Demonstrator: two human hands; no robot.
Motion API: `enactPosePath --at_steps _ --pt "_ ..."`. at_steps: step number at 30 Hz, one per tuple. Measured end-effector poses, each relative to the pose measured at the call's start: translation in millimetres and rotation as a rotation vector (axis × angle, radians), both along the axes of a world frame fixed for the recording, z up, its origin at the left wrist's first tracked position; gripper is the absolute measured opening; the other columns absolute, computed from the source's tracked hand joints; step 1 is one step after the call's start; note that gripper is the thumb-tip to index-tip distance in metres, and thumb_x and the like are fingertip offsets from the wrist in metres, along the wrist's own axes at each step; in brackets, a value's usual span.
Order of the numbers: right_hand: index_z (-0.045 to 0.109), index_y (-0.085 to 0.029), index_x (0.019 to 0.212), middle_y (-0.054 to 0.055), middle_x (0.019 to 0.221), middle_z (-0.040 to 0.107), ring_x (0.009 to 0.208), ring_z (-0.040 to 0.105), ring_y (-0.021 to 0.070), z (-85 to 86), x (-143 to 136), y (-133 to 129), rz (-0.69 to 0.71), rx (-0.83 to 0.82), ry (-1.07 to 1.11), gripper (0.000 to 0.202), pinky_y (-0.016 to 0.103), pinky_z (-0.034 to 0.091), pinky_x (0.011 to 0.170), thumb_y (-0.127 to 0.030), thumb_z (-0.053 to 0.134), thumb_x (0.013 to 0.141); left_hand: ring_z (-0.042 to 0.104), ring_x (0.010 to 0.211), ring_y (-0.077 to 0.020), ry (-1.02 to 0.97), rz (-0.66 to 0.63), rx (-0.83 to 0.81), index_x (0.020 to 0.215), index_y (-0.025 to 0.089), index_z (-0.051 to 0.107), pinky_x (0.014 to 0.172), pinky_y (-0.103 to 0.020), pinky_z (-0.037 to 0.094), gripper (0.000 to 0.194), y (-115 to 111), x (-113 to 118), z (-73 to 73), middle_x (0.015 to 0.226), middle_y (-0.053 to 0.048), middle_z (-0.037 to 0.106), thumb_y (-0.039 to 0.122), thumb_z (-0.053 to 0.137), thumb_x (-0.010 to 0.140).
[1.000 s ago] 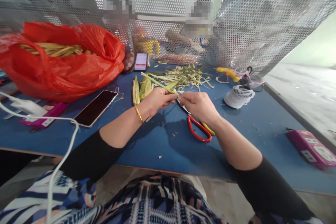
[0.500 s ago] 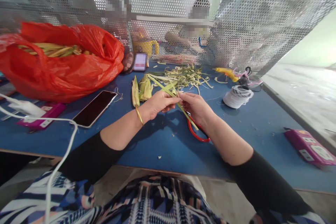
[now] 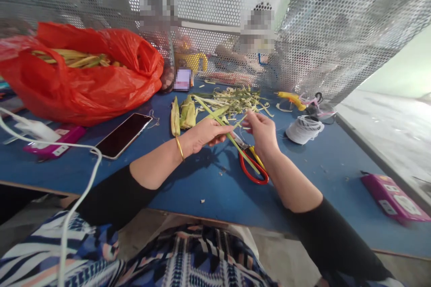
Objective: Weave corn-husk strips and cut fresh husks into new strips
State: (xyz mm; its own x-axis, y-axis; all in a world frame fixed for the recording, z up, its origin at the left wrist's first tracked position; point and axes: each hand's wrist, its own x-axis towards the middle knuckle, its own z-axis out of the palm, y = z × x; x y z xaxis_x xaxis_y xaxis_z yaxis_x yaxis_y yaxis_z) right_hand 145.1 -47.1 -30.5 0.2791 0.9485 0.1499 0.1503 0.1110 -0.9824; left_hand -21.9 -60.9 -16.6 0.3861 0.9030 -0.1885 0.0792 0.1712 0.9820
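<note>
My left hand point(image 3: 212, 133), with a gold bangle at the wrist, pinches a long green leaf strip point(image 3: 247, 158) that runs down to the right between thumb and fingers. A little to its right, my right hand point(image 3: 261, 129) has its fingers closed on the end of a thin green strip point(image 3: 239, 122) stretching from the left hand. Beneath the long strip lie scissors point(image 3: 253, 180) with red and yellow on the handles, partly covered. Behind my left hand are a folded husk-like bundle point(image 3: 187, 114) and a narrower one point(image 3: 175, 119). A heap of leaf shreds point(image 3: 239, 98) lies beyond both hands.
A red plastic bag point(image 3: 101, 94) of yellowish leaves stands at the left. Nearby are a phone point(image 3: 123, 136), a purple power strip point(image 3: 55, 141) and a white cable point(image 3: 92, 177). White cord point(image 3: 304, 129), a yellow glue gun point(image 3: 291, 99) and another purple power strip point(image 3: 393, 195) are at right.
My right hand has moved right and slightly up, away from my left hand, with a thin strip stretched between them. More of the scissors shows now. My left hand has barely moved.
</note>
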Motion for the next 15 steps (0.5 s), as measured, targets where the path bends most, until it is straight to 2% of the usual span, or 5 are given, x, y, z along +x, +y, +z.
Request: enactPosePath --at_steps 2,4,8,12,15 --pt "0.068 -0.02 0.09 0.005 0.082 0.066 0.078 0.059 0.0191 5.5 8.1 2.7 -0.141 0.155 -0.173 0.038 0.033 0.046 0.073 -0.057 0.062 0.08 0.035 0.041 -0.0073 -0.015 -0.044 -0.018 0.065 0.014 0.073 0.04 -0.024 0.019 0.034 -1.0 -0.7 1.6 0.048 0.0 0.05 0.038 0.064 0.088" --pt "0.071 -0.021 0.094 0.007 0.09 0.067 0.086 0.059 0.0215 11.2 12.2 0.0 -0.165 0.274 -0.423 0.033 0.037 0.046 0.083 -0.05 0.06 0.085 0.034 0.041 -0.0071 0.011 -0.09 -0.014 0.066 0.014 0.074 0.041 -0.023 0.02 0.036 -3.3 0.1 2.6 0.048 0.0 0.049 0.039 0.063 0.089" --pt "0.074 -0.025 0.106 0.01 0.102 0.066 0.098 0.059 0.028 17.7 8.1 -13.0 -0.209 0.374 -0.844 0.029 0.046 0.041 0.092 -0.044 0.058 0.091 0.033 0.041 -0.0068 0.085 -0.148 0.02 0.064 0.014 0.073 0.041 -0.023 0.019 0.03 -9.2 4.2 4.1 0.047 0.001 0.048 0.034 0.068 0.085" --pt "0.066 -0.021 0.126 0.015 0.123 0.063 0.115 0.056 0.0317 19.4 2.2 -18.2 -0.24 0.424 -0.936 0.042 0.049 0.039 0.098 -0.042 0.059 0.091 0.032 0.042 -0.007 0.119 -0.137 0.058 0.063 0.014 0.073 0.042 -0.022 0.019 0.029 -11.8 6.8 5.3 0.045 0.002 0.046 0.032 0.067 0.085" --pt "0.074 -0.022 0.105 0.012 0.109 0.069 0.108 0.061 0.0308 20.9 -0.1 -18.9 -0.049 0.346 -0.818 0.032 0.047 0.043 0.095 -0.045 0.061 0.088 0.032 0.042 -0.0071 0.137 -0.14 0.066 0.063 0.014 0.073 0.043 -0.022 0.02 0.028 -12.5 7.9 3.1 0.045 0.003 0.045 0.03 0.065 0.085"
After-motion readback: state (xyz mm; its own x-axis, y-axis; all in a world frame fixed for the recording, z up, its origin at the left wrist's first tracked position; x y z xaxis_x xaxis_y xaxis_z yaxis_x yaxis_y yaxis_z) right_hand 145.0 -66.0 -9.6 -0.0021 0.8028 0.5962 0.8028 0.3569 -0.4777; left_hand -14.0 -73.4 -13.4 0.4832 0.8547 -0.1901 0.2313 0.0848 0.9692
